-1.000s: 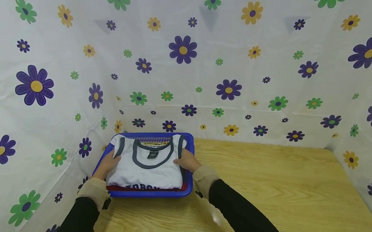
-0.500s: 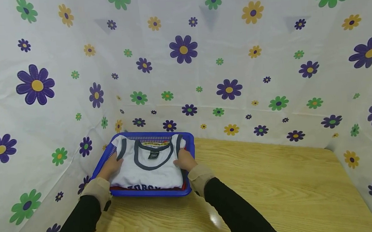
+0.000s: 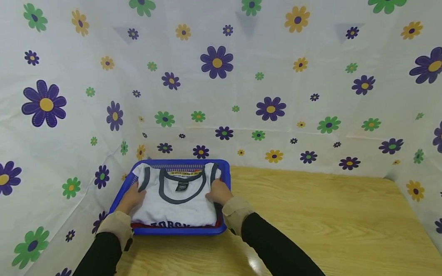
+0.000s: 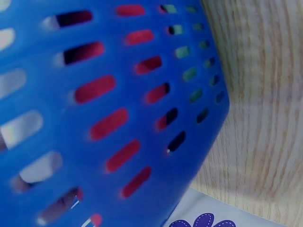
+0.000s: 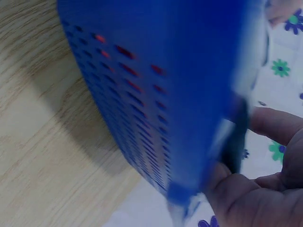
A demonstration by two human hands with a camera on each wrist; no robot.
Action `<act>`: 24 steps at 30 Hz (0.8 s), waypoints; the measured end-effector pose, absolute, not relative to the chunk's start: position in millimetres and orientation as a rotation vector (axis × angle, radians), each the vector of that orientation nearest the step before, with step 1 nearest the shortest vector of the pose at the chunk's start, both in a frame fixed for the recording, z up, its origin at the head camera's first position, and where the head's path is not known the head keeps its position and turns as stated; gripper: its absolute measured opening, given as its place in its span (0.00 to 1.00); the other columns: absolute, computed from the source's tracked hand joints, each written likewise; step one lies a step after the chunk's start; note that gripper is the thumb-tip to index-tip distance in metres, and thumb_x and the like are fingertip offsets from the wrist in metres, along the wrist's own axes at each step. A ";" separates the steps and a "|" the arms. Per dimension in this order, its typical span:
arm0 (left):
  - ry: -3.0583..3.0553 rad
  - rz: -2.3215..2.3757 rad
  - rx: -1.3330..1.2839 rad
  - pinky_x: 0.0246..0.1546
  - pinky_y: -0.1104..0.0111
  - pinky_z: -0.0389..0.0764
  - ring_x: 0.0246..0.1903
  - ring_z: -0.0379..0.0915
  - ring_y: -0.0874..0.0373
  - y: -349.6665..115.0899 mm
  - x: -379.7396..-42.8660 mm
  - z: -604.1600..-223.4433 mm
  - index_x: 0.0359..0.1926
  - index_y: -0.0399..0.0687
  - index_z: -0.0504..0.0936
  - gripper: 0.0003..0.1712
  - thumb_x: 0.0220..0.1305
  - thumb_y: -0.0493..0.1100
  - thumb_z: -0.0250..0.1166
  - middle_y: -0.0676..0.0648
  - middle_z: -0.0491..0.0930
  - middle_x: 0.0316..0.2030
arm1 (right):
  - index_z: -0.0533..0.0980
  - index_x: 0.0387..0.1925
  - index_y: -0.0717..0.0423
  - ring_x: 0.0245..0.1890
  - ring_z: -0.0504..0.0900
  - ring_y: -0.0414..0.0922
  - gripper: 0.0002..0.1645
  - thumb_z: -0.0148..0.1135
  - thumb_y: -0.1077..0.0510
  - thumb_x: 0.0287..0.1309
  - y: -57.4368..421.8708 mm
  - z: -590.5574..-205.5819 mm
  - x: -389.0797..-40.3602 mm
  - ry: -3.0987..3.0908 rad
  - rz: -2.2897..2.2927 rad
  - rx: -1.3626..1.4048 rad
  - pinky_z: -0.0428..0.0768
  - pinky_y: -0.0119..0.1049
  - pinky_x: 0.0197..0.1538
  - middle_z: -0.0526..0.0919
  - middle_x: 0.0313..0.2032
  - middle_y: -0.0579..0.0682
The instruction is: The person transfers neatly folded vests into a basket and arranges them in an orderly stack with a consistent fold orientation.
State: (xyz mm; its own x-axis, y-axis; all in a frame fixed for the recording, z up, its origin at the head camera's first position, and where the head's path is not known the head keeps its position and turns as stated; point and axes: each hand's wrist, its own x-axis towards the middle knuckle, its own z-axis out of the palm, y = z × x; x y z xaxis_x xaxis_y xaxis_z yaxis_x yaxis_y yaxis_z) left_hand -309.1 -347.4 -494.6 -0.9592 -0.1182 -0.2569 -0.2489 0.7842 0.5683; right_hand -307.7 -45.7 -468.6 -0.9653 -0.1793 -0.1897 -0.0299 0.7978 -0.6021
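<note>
A white sleeveless shirt [image 3: 192, 210] with dark grey trim lies folded, neckline to the back, in a blue plastic basket [image 3: 177, 230]. At the shirt's left edge, my left hand [image 3: 132, 198] grips the cloth, thumb on top. My right hand [image 3: 220, 192] pinches the opposite edge by the dark trim; the right wrist view shows its thumb and fingers around the cloth beside the basket wall. Red cloth [image 3: 219, 220] shows beneath the shirt, and also through the slots in the left wrist view. Basket wall and cloth hide most left fingers.
The basket stands on a wood-grain table [image 3: 323, 224], near its left back corner. A white sheet [image 3: 188, 89] printed with flowers hangs along the back and both sides. Yellow print on another item [image 3: 187, 173] shows behind the neckline.
Over the last second both hands shift slightly and the shirt settles a little to the right at its left edge. In the last half second they stay nearly still; the view tilts slightly.
</note>
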 end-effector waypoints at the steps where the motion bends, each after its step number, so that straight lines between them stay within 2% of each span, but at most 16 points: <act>1: 2.779 0.918 -0.304 0.67 0.44 0.49 0.66 0.44 0.26 -347.8 -308.1 -495.0 0.68 0.21 0.42 0.35 0.69 0.40 0.43 0.20 0.46 0.65 | 0.70 0.50 0.74 0.44 0.82 0.55 0.29 0.67 0.59 0.50 -43.7 -462.1 -301.5 2.743 -0.932 -0.167 0.80 0.43 0.46 0.81 0.45 0.66; 5: 2.833 0.870 -0.342 0.65 0.42 0.55 0.63 0.49 0.25 -350.8 -303.8 -492.8 0.67 0.24 0.44 0.36 0.67 0.43 0.44 0.19 0.50 0.64 | 0.67 0.55 0.75 0.47 0.81 0.56 0.33 0.65 0.58 0.53 -36.1 -448.7 -292.1 2.743 -0.940 -0.230 0.79 0.45 0.51 0.79 0.49 0.67; 11: 2.867 0.803 -0.237 0.66 0.40 0.49 0.65 0.42 0.24 -359.7 -297.3 -481.8 0.70 0.27 0.39 0.39 0.68 0.44 0.45 0.20 0.44 0.66 | 0.65 0.56 0.75 0.48 0.80 0.57 0.34 0.64 0.56 0.54 -27.8 -435.6 -293.0 2.740 -0.890 -0.354 0.78 0.46 0.53 0.78 0.50 0.67; 15: 2.901 0.702 -0.128 0.63 0.38 0.53 0.63 0.47 0.23 -363.4 -286.4 -468.5 0.70 0.28 0.43 0.37 0.68 0.45 0.45 0.20 0.49 0.65 | 0.60 0.62 0.72 0.50 0.79 0.56 0.37 0.63 0.56 0.56 -23.2 -429.9 -289.2 2.677 -0.930 -0.395 0.76 0.46 0.55 0.77 0.51 0.66; 20: 2.955 0.643 -0.080 0.61 0.38 0.57 0.61 0.52 0.24 -359.7 -273.5 -452.4 0.69 0.30 0.48 0.35 0.69 0.44 0.47 0.20 0.54 0.63 | 0.54 0.67 0.68 0.43 0.80 0.51 0.41 0.61 0.57 0.58 -11.0 -429.8 -286.5 2.616 -1.059 -0.486 0.79 0.44 0.48 0.80 0.46 0.62; 24: 3.008 0.680 -0.022 0.61 0.38 0.57 0.61 0.52 0.24 -349.5 -264.0 -441.4 0.69 0.29 0.51 0.33 0.68 0.42 0.49 0.20 0.55 0.63 | 0.53 0.69 0.63 0.48 0.80 0.54 0.40 0.58 0.57 0.61 9.4 -428.4 -283.1 2.550 -1.190 -0.560 0.79 0.46 0.50 0.79 0.50 0.63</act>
